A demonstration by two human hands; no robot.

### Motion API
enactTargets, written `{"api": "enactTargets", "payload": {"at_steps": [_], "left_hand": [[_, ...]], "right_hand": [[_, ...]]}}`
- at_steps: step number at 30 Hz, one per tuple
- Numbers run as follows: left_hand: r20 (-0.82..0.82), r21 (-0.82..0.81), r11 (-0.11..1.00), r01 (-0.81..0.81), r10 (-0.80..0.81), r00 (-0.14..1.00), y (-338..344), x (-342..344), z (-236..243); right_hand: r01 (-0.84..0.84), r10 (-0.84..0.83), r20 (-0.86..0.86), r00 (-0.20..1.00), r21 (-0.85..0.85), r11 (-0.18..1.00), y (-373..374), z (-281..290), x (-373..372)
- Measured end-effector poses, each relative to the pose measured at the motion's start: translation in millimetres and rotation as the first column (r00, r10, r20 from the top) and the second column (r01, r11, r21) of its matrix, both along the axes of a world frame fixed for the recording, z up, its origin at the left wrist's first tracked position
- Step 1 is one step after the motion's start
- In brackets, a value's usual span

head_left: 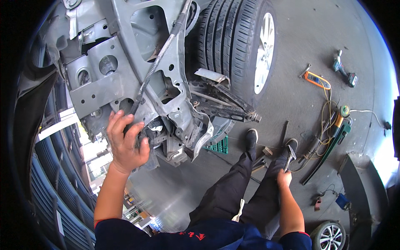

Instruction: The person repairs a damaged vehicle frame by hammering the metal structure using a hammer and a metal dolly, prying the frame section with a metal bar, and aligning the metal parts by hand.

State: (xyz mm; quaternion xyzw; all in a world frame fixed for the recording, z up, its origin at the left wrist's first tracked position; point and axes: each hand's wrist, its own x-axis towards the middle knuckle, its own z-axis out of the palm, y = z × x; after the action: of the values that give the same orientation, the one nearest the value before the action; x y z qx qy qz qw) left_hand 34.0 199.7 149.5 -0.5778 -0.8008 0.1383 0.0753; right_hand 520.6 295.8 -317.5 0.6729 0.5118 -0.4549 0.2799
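Observation:
My left hand is raised at the damaged grey car body, its fingers spread and slightly bent. The fingertips are close to the lower end of a ribbed tube that runs slantwise along the frame; whether they touch the metal I cannot tell. Low beside my right leg, my right hand is closed round a hammer, whose metal head shows above the fist. Crumpled metal and a torn bracket hang at the near end of the frame.
A wheel stands beside the frame, with a suspension arm jutting toward my feet. On the floor at right lie a cordless power tool, an orange meter, cables, a long green tool and another wheel.

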Motion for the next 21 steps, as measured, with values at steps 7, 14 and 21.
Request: {"api": "enactTargets", "payload": {"at_steps": [7,14,21], "left_hand": [[0.164,-0.004,1.000,0.011,-0.010,0.986,-3,-19,2],[0.189,0.018,1.000,-0.017,0.013,0.982,-13,-25,-1],[0.173,-0.035,0.999,0.015,-0.008,0.985,-15,-27,1]], "right_hand": [[-0.125,0.126,0.055,0.990,-0.031,0.992,20,-3,3],[-0.298,0.306,0.073,0.949,-0.099,0.949,18,-10,0],[-0.390,0.422,0.067,0.904,-0.270,0.880,20,-9,-11]]}}
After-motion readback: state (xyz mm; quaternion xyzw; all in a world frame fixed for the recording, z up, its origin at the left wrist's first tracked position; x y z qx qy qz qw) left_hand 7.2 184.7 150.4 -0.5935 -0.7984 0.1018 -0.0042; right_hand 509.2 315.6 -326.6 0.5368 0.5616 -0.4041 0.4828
